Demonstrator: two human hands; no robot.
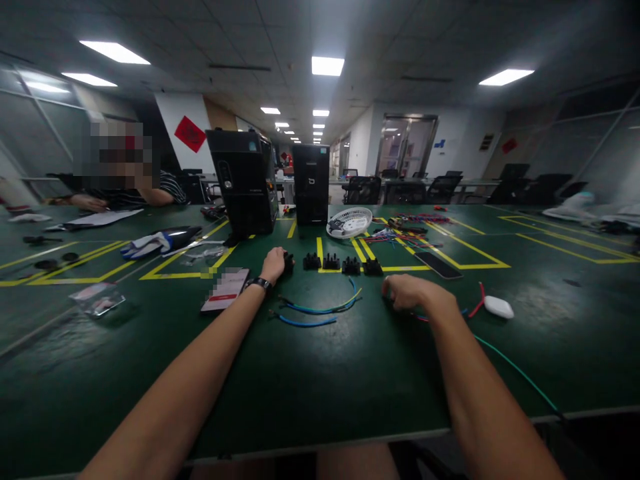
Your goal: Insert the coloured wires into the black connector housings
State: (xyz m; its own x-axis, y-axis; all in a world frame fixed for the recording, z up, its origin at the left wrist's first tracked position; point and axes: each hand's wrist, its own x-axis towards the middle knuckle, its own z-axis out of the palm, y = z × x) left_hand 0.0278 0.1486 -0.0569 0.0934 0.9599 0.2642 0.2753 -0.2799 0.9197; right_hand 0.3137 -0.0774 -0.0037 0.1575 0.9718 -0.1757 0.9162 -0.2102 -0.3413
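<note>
Nearest us on the green table (320, 393) there's a short blue wire (309, 324). Off left, a clear plastic bag (84, 295) has small stuff inside, too blurry to name. Our right hand (407, 291) has its fingers curled down by a red wire (423, 319); can't tell if they're pinching it. Our left hand (274, 267) has fingers bent against the leftmost black block (289, 262), pinch hidden tbh. Farther back, a white slotted basket (364, 216) holds something we can't make out.
</note>
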